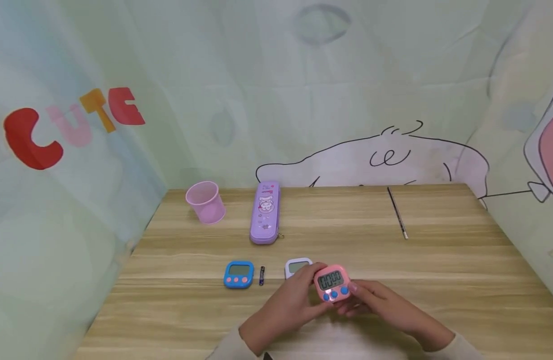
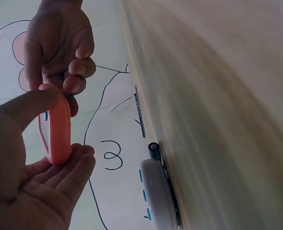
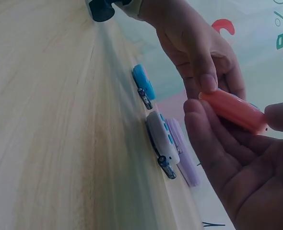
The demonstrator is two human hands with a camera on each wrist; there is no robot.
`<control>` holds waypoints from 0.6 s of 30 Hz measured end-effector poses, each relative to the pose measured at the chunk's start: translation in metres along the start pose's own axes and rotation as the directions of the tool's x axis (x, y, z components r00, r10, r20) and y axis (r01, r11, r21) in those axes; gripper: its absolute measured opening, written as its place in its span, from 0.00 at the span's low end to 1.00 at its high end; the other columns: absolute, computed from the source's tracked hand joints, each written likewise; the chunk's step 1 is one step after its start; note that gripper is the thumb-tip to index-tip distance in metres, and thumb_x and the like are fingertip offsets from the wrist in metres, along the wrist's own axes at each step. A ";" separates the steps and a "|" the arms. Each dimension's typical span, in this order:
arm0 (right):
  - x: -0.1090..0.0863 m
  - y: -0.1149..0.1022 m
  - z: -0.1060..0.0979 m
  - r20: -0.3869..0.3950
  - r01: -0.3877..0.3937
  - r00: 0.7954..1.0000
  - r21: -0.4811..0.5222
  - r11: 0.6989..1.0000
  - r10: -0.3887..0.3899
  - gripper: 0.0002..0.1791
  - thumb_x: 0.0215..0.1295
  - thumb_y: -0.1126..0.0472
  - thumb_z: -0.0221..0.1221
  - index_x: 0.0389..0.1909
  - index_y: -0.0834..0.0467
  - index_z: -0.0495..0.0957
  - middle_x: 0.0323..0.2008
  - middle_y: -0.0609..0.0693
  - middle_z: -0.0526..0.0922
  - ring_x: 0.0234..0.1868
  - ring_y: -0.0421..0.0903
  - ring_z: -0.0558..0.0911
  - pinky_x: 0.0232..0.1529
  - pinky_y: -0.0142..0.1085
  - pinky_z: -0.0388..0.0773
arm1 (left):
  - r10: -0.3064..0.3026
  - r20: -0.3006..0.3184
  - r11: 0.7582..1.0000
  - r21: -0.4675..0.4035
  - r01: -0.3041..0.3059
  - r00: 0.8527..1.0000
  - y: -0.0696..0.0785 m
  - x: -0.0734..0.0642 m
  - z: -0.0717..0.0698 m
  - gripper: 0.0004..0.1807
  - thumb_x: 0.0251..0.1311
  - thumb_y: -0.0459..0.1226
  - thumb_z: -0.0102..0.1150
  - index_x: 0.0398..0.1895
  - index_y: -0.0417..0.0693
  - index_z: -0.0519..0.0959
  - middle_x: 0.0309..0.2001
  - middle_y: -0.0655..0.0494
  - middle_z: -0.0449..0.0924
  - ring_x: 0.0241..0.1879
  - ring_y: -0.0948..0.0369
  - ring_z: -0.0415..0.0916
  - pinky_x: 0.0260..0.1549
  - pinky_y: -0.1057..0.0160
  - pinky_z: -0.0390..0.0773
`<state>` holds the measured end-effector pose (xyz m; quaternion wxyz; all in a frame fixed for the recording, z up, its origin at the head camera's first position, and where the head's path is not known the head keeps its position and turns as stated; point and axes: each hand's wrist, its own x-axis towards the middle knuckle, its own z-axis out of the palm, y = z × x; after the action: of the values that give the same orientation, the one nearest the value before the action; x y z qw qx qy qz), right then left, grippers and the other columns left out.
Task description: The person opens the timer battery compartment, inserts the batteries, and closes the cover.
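Observation:
Both hands hold a pink digital timer (image 1: 332,282) with blue buttons, raised above the table, its screen reading 00:00. My left hand (image 1: 287,302) grips it along its left edge, thumb on one end and fingers under the other in the left wrist view. At the lower right corner, my right hand (image 1: 386,304) pinches the timer between thumb and fingers. Partly hidden behind the left hand lies a white timer (image 1: 298,263). A small battery (image 3: 167,167) lies beside it in the right wrist view. Further left are a blue timer (image 1: 238,270) and another battery (image 1: 261,276).
A pink cup (image 1: 209,207) stands at the table's back left. Right of it lies a purple pencil case (image 1: 265,215) with a zip. A dark pencil (image 1: 397,214) lies at the back right. Printed cloth (image 1: 213,75) hangs behind the wooden table (image 1: 438,260).

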<state>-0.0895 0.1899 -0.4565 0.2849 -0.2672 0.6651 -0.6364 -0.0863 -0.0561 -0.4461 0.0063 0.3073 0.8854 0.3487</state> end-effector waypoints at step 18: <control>0.003 0.010 0.007 -0.174 0.096 0.970 -0.359 0.928 -0.168 0.41 0.64 0.58 0.64 0.74 0.53 0.55 0.50 0.50 0.80 0.50 0.45 0.81 0.48 0.37 0.82 | -0.055 0.081 0.998 0.036 0.052 0.995 -0.002 0.001 -0.004 0.39 0.55 0.47 0.70 0.69 0.49 0.65 0.59 0.56 0.74 0.56 0.62 0.73 0.56 0.62 0.75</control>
<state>-0.0864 0.1836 -0.4669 0.1207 -0.2917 0.7730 -0.5503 -0.0894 -0.0588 -0.4444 0.0465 0.2976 0.8981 0.3203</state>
